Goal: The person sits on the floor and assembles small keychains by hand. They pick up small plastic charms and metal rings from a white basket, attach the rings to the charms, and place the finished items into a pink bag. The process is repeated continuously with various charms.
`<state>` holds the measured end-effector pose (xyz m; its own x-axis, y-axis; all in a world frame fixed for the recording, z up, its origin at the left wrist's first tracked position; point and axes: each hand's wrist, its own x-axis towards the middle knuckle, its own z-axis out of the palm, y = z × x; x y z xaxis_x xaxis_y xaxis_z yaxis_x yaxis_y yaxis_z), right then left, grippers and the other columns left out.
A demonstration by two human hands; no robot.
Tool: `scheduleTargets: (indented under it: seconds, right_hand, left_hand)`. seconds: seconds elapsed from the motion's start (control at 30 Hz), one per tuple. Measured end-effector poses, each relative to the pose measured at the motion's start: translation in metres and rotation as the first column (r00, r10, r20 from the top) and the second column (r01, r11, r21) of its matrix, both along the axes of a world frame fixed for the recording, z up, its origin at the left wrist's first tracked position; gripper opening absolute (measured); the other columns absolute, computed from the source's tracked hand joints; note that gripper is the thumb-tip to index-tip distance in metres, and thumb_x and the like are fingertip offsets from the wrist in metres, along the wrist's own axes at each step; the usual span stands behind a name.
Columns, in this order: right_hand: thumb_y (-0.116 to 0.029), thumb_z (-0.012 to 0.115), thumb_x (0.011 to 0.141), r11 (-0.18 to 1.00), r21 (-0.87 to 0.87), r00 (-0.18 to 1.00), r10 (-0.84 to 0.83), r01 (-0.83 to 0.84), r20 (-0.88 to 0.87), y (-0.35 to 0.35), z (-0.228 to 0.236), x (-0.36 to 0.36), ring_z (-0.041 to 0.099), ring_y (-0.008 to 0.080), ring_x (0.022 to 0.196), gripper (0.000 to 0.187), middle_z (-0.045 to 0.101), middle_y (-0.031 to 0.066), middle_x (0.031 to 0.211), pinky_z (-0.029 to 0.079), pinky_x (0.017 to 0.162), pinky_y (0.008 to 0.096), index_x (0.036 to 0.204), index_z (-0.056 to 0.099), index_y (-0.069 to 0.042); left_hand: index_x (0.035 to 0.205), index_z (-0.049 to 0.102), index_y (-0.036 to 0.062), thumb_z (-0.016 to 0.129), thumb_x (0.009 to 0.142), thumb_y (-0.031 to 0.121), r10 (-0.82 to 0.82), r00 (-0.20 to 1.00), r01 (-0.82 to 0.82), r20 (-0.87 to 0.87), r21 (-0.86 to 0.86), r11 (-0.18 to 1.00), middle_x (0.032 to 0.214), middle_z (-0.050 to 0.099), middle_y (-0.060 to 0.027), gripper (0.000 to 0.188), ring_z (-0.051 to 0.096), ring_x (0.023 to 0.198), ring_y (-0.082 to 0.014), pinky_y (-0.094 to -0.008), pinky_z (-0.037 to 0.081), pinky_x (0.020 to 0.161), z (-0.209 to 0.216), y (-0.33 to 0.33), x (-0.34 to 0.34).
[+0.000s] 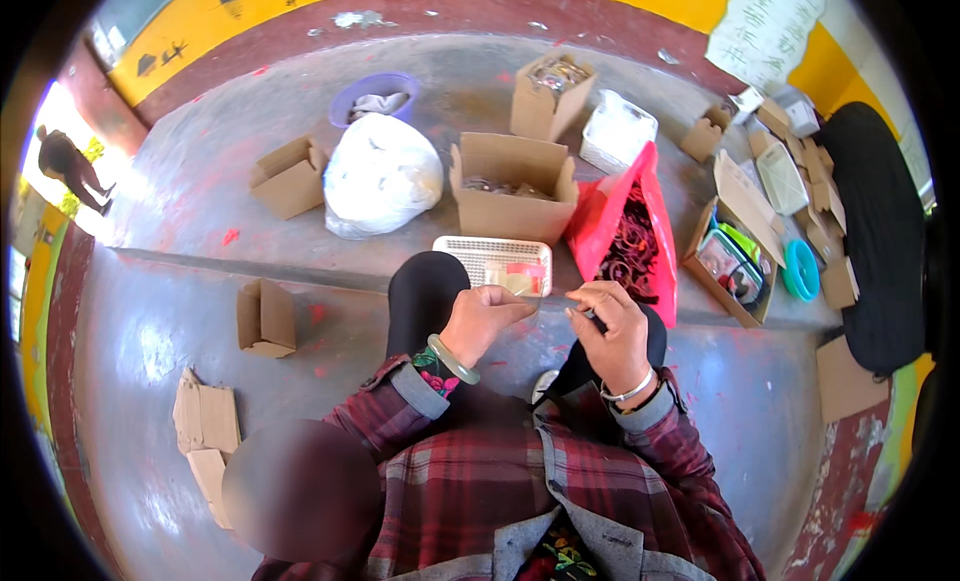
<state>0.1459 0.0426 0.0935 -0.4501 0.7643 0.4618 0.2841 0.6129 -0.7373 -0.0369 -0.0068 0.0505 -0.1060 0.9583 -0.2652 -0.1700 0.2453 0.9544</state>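
Plaid jacket point(460, 491) below my grip; left hand point(478, 323) and right hand point(615, 331) both pinched together, on what I cannot tell; white basket point(492, 242) just beyond.

Head view, one item. Type: wide fisheye, left of a side-by-side pair, worn on the person's head. Aim: forward and steeply down; upright, unmirrored. Close range: plaid jacket point(450, 491) at the lower edge; left hand point(482, 321) and right hand point(612, 333) near centre. Middle range: raised grey platform point(215, 171), front edge crossing the frame, left front corner towards the left margin. Far range: painted wall point(470, 3) beyond its back edge. Margins: black, curved.
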Motion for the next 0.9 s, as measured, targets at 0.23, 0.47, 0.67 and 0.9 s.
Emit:
scheduleTargets:
  seconds: [0.23, 0.47, 0.67, 0.9]
  right_hand:
    - [-0.001, 0.068, 0.063, 0.955, 0.295, 0.985, -0.090, 0.043, 0.146, -0.011, 0.004, 0.000, 0.058, 0.0278, 0.074, 0.028, 0.057, 0.0115, 0.084, 0.048, 0.064, 0.0346, 0.090, 0.061, -0.002]
    - [-0.002, 0.063, 0.066, 0.946, 0.325, 0.970, -0.090, 0.013, 0.224, -0.013, -0.005, 0.003, 0.057, 0.0254, 0.069, 0.012, 0.054, 0.0076, 0.081, 0.047, 0.056, 0.0331, 0.076, 0.057, -0.004]
    - [-0.006, 0.059, 0.070, 0.961, 0.266, 0.948, -0.016, -0.073, 0.317, -0.011, -0.025, 0.001, 0.058, 0.0274, 0.061, 0.004, 0.056, 0.0080, 0.076, 0.046, 0.051, 0.0345, 0.072, 0.056, -0.006]
    - [-0.007, 0.061, 0.070, 0.999, -0.012, 0.976, -0.041, 0.045, 0.212, -0.001, -0.040, 0.007, 0.060, 0.0307, 0.064, 0.004, 0.059, 0.0116, 0.070, 0.047, 0.054, 0.0375, 0.071, 0.059, -0.003]
  left_hand:
    - [0.077, 0.065, 0.0012, 0.067, 0.071, 0.008, 0.101, 0.819, 0.113, -0.564, 0.333, 0.936, 0.068, 0.062, -0.0062, 0.009, 0.056, 0.062, -0.0148, -0.0263, 0.044, 0.059, -0.013, 0.004, 0.029]
    - [0.070, 0.062, 0.0037, 0.067, 0.067, 0.009, 0.223, 0.654, 0.212, -0.723, 0.458, 0.863, 0.071, 0.060, -0.0081, 0.008, 0.056, 0.071, -0.0275, -0.0362, 0.044, 0.065, -0.011, 0.001, 0.036]
    - [0.072, 0.063, 0.0042, 0.064, 0.070, 0.011, 0.147, 0.590, 0.289, -0.794, 0.378, 0.880, 0.071, 0.059, -0.0095, 0.008, 0.056, 0.072, -0.0285, -0.0377, 0.044, 0.065, -0.019, -0.001, 0.030]
    - [0.079, 0.065, 0.0042, 0.063, 0.073, 0.014, -0.016, 0.569, 0.399, -0.822, 0.259, 0.880, 0.074, 0.060, -0.0115, 0.012, 0.058, 0.072, -0.0287, -0.0357, 0.046, 0.065, -0.013, -0.002, 0.033]
